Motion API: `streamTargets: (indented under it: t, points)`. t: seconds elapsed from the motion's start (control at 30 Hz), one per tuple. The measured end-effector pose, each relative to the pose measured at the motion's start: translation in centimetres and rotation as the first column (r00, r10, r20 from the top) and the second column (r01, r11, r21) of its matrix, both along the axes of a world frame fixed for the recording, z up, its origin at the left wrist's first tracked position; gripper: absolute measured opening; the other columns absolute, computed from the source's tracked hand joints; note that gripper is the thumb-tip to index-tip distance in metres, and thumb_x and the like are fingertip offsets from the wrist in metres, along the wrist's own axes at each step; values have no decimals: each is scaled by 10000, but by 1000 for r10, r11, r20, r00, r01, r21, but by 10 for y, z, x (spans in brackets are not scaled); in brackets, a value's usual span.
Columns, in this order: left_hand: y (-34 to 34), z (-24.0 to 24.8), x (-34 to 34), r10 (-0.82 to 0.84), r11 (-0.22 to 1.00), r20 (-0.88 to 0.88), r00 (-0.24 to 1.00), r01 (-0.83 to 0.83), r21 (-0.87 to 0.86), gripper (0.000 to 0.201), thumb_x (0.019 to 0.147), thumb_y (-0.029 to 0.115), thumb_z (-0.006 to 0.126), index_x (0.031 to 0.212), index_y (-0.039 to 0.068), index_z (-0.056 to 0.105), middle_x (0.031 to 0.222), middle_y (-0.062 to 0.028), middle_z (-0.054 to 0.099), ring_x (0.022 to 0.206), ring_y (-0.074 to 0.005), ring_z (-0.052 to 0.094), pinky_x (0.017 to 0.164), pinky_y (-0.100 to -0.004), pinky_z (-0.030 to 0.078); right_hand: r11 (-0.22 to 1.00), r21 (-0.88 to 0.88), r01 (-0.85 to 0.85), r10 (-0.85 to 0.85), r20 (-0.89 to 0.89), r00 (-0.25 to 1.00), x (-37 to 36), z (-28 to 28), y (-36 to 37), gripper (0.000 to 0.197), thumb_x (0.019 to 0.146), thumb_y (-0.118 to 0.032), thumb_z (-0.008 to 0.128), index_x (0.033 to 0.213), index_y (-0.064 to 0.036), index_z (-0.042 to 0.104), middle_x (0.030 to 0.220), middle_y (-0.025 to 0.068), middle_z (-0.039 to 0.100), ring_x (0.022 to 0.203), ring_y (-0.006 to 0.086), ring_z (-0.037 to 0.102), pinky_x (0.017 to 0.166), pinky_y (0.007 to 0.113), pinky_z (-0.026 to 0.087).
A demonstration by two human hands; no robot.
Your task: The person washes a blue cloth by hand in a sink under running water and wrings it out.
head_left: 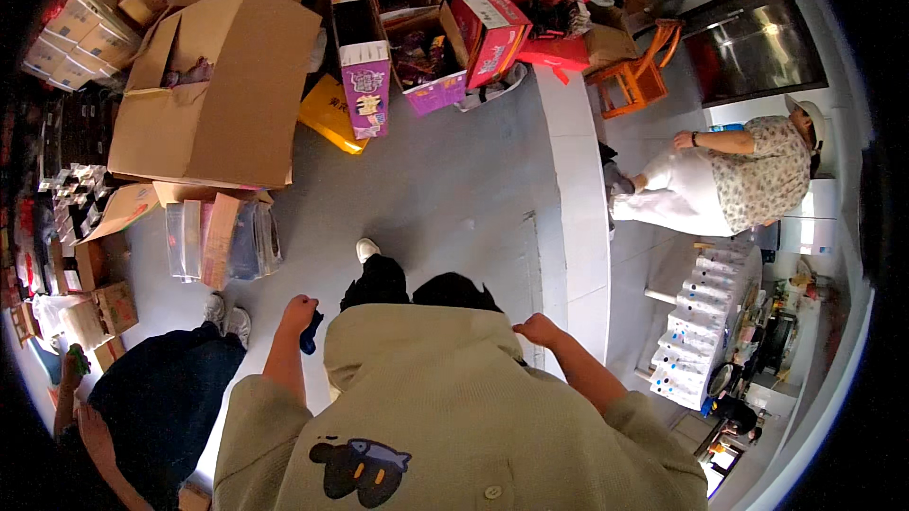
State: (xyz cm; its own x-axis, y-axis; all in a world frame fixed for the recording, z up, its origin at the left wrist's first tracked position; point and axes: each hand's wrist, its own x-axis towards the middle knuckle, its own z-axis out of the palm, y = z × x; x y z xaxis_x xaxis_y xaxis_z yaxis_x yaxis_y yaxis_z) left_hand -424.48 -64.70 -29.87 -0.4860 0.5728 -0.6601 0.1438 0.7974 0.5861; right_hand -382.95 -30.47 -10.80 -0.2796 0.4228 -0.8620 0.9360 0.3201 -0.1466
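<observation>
Left hand [297, 310], low centre-left of frame, is clenched around a small dark blue thing [311, 333]; it looks light, maybe soft, best gripped mid-body. Right hand [538, 329] curls closed, empty.

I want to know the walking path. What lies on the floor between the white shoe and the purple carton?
In the head view, the grey floor between the white shoe and the purple carton is bare.
</observation>
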Motion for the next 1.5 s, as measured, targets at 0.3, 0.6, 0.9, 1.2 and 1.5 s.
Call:
streamTargets:
  t: [0.3,0.6,0.9,1.2,1.5]
  points:
    - [-29,-28,4,-92,967,109,990,115,-228,357,741,347,555,803,1,618,786,-194,622,773,-332,595,685,-397,463,999,36,29,-29,-10,1000,-52,12,36,429,733,-390,585,666,34,594,600,217,561,582,335,548,584,416,427]
    - [33,-4,-21,-124,985,135,983,138,-102,275,743,282,562,819,22,612,747,-173,623,710,-293,603,656,-373,469,999,-34,-36,29,-187,982,-55,-47,137,428,723,-367,591,582,35,560,541,200,525,475,285,471,525,405,404]
    - [262,71,-60,-39,980,42,998,46,-194,213,760,240,535,833,55,609,809,-150,625,766,-298,598,688,-367,465,697,8,-717,713,-115,691,-31,-110,307,241,775,-131,465,975,-83,592,683,127,610,632,280,609,574,412,483]
    - [362,78,-27,453,881,189,871,-405,-245,231,777,214,540,868,18,622,784,-147,633,730,-214,604,653,-317,469,929,-278,244,-258,-12,966,-105,-77,469,317,776,-297,569,600,-33,570,565,80,524,528,165,481,505,330,404]
    - [397,76,-10,372,920,283,884,-309,-242,381,782,356,504,958,32,601,959,-187,603,933,-274,573,770,-361,443,967,-256,-17,-24,-157,987,-168,-87,526,201,777,-228,548,801,-33,591,720,84,594,640,158,519,554,280,419]
